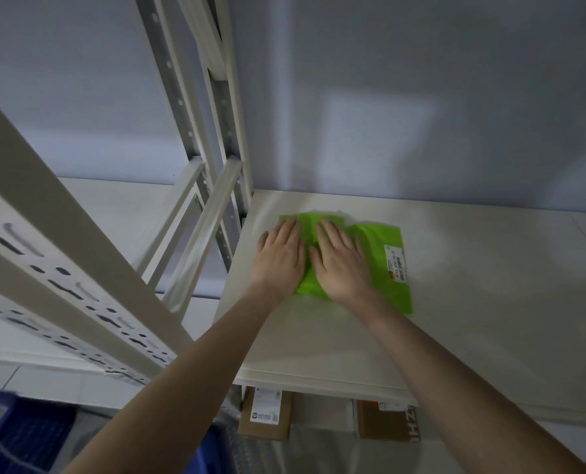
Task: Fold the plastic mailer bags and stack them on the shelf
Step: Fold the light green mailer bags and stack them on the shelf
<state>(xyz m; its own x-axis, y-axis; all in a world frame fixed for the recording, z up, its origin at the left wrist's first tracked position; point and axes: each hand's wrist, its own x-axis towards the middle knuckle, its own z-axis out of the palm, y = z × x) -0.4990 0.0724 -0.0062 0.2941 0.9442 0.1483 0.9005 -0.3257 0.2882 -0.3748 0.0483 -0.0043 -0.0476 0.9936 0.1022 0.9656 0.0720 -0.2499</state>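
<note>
Both flat hands, left hand (pixel 279 258) and right hand (pixel 341 263), fingers straight, are pressing the green mailer bag (pixel 377 265) onto the shelf (pixel 473 302), probably flattening a fold

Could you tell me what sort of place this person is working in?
Probably a stockroom or parcel-packing room. Slotted metal shelving uprights stand on the left, labelled cardboard boxes sit under the white shelf, and both hands press a green mailer bag with a barcode label flat on that shelf.
</note>
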